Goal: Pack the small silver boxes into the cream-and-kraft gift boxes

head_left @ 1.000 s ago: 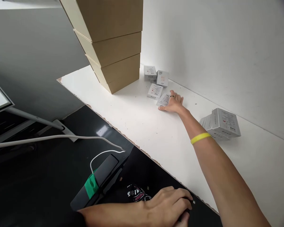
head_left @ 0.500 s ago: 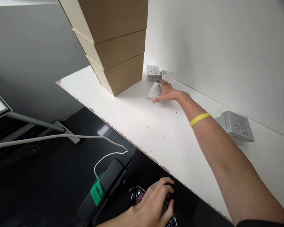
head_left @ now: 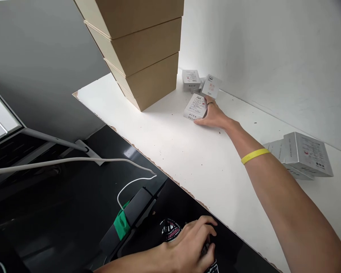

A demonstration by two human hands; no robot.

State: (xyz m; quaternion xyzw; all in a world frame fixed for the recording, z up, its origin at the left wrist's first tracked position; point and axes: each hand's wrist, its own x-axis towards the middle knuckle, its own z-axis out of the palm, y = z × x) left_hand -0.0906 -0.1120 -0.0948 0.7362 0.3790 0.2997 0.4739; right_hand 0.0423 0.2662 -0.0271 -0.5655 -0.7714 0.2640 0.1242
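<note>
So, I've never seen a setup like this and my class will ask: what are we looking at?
There is no machine here, just a person's two bare hands. Every picture comes from one camera worn on the person's head, looking forward and down.

On the white surface stands a tall stack of brown boxes. Small printed boxes sit in a cluster near it, by the wall, and another group sits at the right.

The right hand, with a yellow band on its arm, has its thumb and fingers around one small box. The left hand is curled low in front, by some black printed cloth; I can't tell whether it holds anything.
</note>
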